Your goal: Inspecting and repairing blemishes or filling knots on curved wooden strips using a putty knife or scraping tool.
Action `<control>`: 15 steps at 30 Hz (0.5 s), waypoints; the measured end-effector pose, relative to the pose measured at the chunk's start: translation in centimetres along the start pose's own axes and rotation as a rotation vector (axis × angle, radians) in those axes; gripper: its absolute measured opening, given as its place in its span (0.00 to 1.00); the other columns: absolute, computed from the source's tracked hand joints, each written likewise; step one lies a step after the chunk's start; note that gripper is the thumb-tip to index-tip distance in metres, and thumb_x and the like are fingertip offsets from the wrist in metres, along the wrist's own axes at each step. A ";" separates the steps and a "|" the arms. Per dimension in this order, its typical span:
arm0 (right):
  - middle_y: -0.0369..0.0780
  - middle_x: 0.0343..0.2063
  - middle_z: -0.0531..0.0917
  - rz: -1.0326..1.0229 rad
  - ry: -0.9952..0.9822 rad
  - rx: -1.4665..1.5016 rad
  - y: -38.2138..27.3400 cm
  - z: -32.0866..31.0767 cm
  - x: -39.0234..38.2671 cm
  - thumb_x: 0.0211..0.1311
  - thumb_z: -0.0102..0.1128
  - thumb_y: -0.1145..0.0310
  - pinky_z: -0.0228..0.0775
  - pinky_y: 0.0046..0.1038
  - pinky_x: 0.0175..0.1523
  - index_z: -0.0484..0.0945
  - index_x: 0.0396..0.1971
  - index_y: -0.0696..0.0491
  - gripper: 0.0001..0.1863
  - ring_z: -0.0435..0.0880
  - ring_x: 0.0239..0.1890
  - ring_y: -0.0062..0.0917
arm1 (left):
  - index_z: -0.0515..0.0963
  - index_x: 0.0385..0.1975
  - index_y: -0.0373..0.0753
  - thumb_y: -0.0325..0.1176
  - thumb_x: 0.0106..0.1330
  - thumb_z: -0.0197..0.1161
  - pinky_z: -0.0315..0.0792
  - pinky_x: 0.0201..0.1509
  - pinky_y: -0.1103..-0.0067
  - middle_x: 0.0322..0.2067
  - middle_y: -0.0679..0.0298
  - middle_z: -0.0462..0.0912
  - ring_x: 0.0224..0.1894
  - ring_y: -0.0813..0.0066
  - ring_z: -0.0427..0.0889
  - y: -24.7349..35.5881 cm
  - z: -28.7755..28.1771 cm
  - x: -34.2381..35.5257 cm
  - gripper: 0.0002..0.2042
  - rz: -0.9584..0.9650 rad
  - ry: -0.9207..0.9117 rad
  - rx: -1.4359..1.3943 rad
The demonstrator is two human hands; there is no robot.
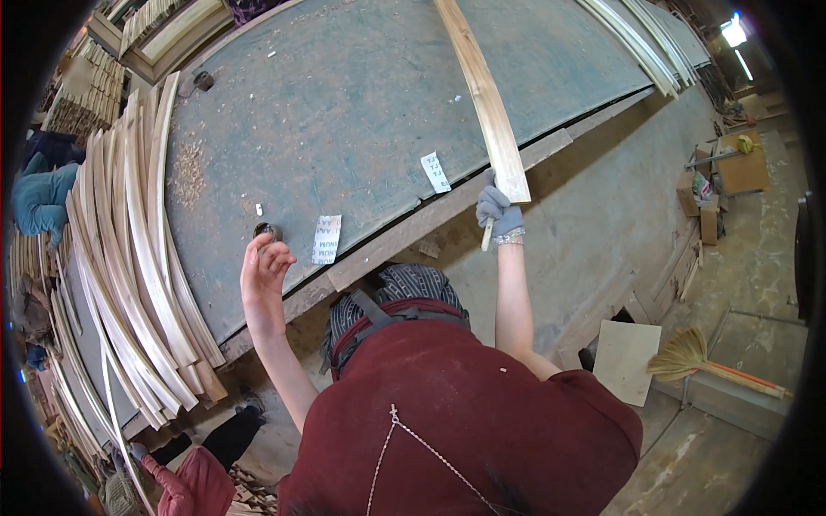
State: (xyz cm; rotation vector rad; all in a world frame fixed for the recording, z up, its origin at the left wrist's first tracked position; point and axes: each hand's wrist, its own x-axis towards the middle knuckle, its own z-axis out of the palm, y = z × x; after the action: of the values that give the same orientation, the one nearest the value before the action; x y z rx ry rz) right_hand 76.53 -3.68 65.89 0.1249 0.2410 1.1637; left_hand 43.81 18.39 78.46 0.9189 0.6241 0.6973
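Note:
My bare left hand (265,271) is raised near the table's front edge, fingers loosely curled and apart; a small dark round container (267,230) is just beyond its fingertips, and I cannot tell if they touch. My gray-gloved right hand (497,212) grips a thin pale stick (487,236) at the near end of a long pale wooden board (482,95); whether it also grips the board is unclear. Two printed white slips (326,239), a small white piece (259,209) and shavings (191,168) lie on the blue-gray tabletop (344,112).
Long wooden strips (142,258) are piled at left, more (628,43) at top right. Co-workers in teal (45,193) and pink (194,482) are at left and lower left. A straw broom (680,363), a sheet (626,361) and cardboard boxes (740,168) stand right.

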 end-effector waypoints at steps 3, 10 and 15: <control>0.32 0.09 0.61 -0.088 0.144 0.030 -5.6 -0.5 1.0 0.62 0.42 0.60 0.49 0.14 0.14 0.71 0.42 0.59 0.18 0.55 0.12 0.14 | 0.68 0.46 0.35 0.41 0.66 0.46 0.66 0.47 0.78 0.33 0.62 0.76 0.36 0.74 0.75 -0.4 0.1 1.0 0.17 -0.032 0.056 0.089; 0.37 0.23 0.77 0.165 1.018 -1.839 -28.4 -1.7 4.8 0.56 0.52 0.61 0.66 0.31 0.23 0.77 0.34 0.55 0.14 0.73 0.20 0.25 | 0.70 0.45 0.37 0.40 0.65 0.48 0.67 0.45 0.79 0.33 0.63 0.78 0.34 0.77 0.77 0.2 1.0 2.5 0.15 -0.130 0.091 0.294; 0.37 0.31 0.83 1.143 1.459 -2.981 -26.9 -6.8 5.3 0.54 0.55 0.61 0.77 0.40 0.34 0.81 0.31 0.49 0.11 0.82 0.31 0.28 | 0.70 0.44 0.34 0.32 0.64 0.51 0.68 0.45 0.79 0.33 0.61 0.77 0.35 0.78 0.76 1.8 1.7 1.9 0.12 0.022 0.063 0.308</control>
State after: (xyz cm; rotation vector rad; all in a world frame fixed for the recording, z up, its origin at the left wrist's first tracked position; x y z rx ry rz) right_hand 100.83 -9.57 52.67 2.3305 0.4178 -0.7422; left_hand 45.78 19.82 80.49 1.1931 0.7929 0.6626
